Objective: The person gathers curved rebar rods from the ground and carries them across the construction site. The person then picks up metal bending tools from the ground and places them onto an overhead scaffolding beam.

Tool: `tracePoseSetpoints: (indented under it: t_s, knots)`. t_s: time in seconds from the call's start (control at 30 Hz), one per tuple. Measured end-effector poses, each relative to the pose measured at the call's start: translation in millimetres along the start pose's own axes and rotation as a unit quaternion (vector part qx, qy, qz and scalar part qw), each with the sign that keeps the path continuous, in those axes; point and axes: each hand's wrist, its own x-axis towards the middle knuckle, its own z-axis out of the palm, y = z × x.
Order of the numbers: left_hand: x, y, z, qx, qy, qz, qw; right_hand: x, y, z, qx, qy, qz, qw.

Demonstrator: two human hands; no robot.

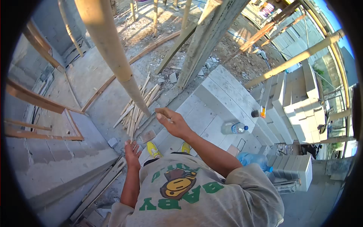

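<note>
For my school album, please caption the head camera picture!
Two hands held out near a bamboo pole and thin wooden strips.

Sunlight falls brightly on the ground at the top of the frame, with striped shadows; my hands are in soft shade. Toward the edges everything bends, and the corners are black.

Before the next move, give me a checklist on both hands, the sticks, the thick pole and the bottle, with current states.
1. Left hand free: ok; spread, no object visible in it.
2. Right hand free: cannot tell; it is partly curled, its grip unclear.
3. Sticks neatly lined up: not ok; loose pile, some crossing.
4. Pole secured: cannot tell; its fixing is not visible.
5. Bottle capped: ok; blue cap on.
</note>
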Motion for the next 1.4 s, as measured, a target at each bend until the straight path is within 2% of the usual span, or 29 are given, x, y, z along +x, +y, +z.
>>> tracePoseSetpoints:
  t_s: [0.07,0.1,0.2,0.23,0.3,0.33,0.43,0.47,0.5,0.57,0.63,0.67,0.77,0.8,0.93,1.0,1.1,1.2,1.33,1.4]
  knots:
    - [11,45,11,-0.036,-0.072,-0.027,0.996,12,-33,21,0.017,0.063,-0.114,0.991]
    - [16,64,19,-0.055,-0.102,-0.046,0.992,16,-51,28,0.021,0.077,-0.139,0.987]
    - [34,103,54,-0.190,-0.294,-0.112,0.930,29,-59,59,0.030,0.115,-0.181,0.976]
    - [31,112,70,-0.190,-0.367,-0.117,0.903,30,-57,71,0.035,0.124,-0.190,0.973]
    - [18,122,105,-0.192,-0.507,-0.119,0.832,33,-31,87,-0.086,0.128,-0.207,0.966]
    - [14,124,112,-0.170,-0.474,-0.116,0.856,32,-14,91,-0.148,0.125,-0.216,0.957]
    - [-20,154,110,-0.284,-0.377,-0.209,0.856,29,33,75,-0.206,0.082,-0.044,0.974]
    - [-22,162,99,-0.230,-0.395,-0.133,0.879,26,59,72,-0.210,0.064,0.084,0.972]
    - [-26,178,94,-0.213,-0.441,-0.065,0.870,24,84,64,-0.213,0.043,0.209,0.953]
    - [-26,219,91,-0.184,-0.522,0.096,0.827,3,108,51,-0.269,-0.020,0.396,0.877]
    - [-8,242,86,-0.070,-0.416,0.264,0.867,-10,170,56,-0.267,0.013,0.347,0.899]
    - [-1,250,81,-0.013,-0.347,0.341,0.873,-9,169,57,-0.276,0.017,0.335,0.901]
    - [29,249,57,0.020,-0.201,0.272,0.941,-4,152,62,-0.275,0.035,0.307,0.910]
    - [30,241,51,-0.027,-0.171,0.235,0.956,2,143,63,-0.265,0.034,0.296,0.917]
    - [40,190,5,0.010,-0.103,0.108,0.989,23,132,60,-0.285,0.048,0.200,0.936]
    - [39,165,-16,0.006,-0.085,0.060,0.995,28,132,51,-0.263,0.045,0.212,0.940]
    - [40,145,-43,-0.022,-0.046,0.063,0.997,33,150,37,-0.298,-0.003,0.247,0.922]
    - [40,145,-64,-0.050,0.027,0.109,0.992,43,154,33,-0.224,-0.018,0.295,0.929]
    - [44,157,-94,-0.100,0.117,0.154,0.976,79,142,44,-0.238,-0.014,0.225,0.945]
    - [45,160,-104,-0.113,0.154,0.158,0.969,99,123,53,-0.273,-0.053,0.178,0.944]
